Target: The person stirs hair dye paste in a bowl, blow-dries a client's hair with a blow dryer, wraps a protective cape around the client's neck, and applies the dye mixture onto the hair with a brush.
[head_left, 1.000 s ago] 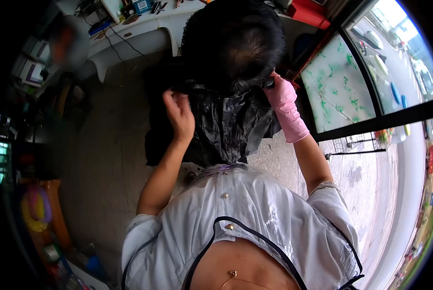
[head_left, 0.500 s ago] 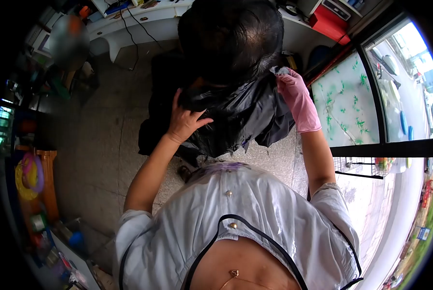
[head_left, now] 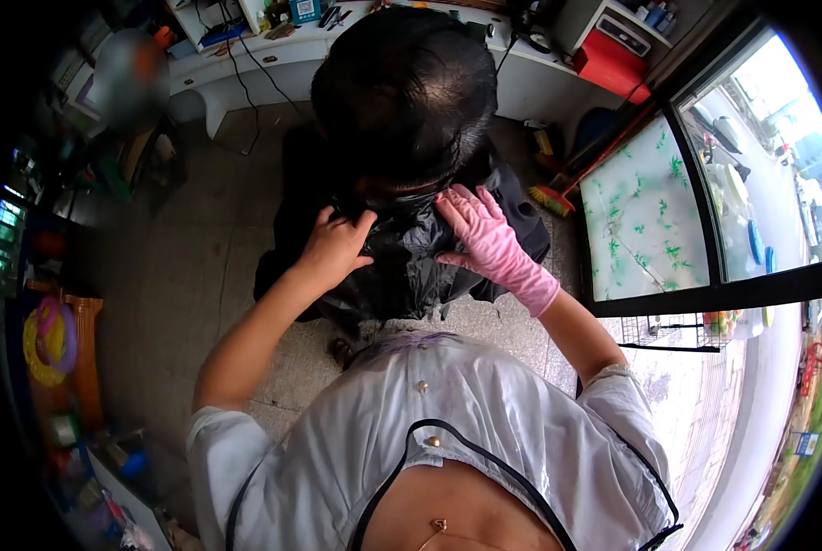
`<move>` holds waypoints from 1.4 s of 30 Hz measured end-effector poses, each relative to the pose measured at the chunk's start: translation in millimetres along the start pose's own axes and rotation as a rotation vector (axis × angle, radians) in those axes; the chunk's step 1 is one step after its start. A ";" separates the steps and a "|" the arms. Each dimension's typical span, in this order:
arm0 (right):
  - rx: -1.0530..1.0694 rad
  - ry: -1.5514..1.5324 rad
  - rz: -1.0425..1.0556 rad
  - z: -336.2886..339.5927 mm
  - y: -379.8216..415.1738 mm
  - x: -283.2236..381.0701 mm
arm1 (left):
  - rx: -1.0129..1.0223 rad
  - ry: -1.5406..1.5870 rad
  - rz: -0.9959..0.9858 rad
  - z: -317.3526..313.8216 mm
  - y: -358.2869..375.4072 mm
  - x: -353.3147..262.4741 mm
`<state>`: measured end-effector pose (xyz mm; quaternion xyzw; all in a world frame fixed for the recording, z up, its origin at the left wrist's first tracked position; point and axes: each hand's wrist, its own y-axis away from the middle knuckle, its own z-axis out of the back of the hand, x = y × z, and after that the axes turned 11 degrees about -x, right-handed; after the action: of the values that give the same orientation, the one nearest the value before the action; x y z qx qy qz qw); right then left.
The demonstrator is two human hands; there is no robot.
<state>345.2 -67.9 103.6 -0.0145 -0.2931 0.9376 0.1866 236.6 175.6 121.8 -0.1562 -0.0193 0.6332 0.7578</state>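
A black plastic cape (head_left: 406,262) drapes over the back and shoulders of a seated person, whose dark-haired head (head_left: 402,83) is turned away from me. My bare left hand (head_left: 337,248) grips the cape left of the nape, with its thumb pointing inward. In a pink glove, my right hand (head_left: 489,239) has its fingertips at the neckline and its thumb lower on the plastic, holding the cape. Creases run through the plastic between both hands. Some fingertips are hidden in the folds.
Ahead stands a white counter (head_left: 273,55) with cords hanging down. A broom (head_left: 553,197) leans at the right beside a glass door (head_left: 650,211) with a green leaf pattern. Further right hangs a wire basket (head_left: 673,332). Colourful rings (head_left: 51,340) hang at the left.
My right hand has come down and inward from the cape's right edge to the nape. My left hand has shifted slightly down. The person's head appears lower and further left.
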 end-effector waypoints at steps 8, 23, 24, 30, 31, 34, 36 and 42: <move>0.414 0.068 0.219 5.3 -33.7 -14.7 | 0.546 -0.160 -0.088 32.7 -35.4 -16.6; 1.103 -0.097 0.176 17.9 -100.3 -29.5 | 0.848 -0.019 -0.049 34.7 -64.5 22.2; 1.139 0.000 0.181 21.1 -103.6 -30.6 | 0.851 -0.017 -0.042 34.3 -65.5 23.2; 0.932 0.261 0.161 12.7 -92.2 -48.0 | 0.772 -0.291 0.048 32.1 -69.0 32.6; 0.814 0.171 0.165 11.6 -87.5 -51.1 | 0.773 -0.288 0.044 25.7 -68.6 37.7; 0.594 -0.047 0.030 11.4 -75.4 -64.2 | 0.372 -0.339 0.004 18.4 -57.3 55.8; 0.340 -0.278 -0.146 9.3 -57.3 -74.1 | 0.233 -0.178 0.091 23.4 -48.5 57.5; -0.160 -0.384 -0.373 42.2 -13.0 -61.5 | -0.394 0.255 0.268 -0.5 18.3 56.1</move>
<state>401.0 -103.0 140.7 0.2031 -0.3939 0.8465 0.2951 230.3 232.4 107.2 -0.3805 -0.0258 0.6872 0.6183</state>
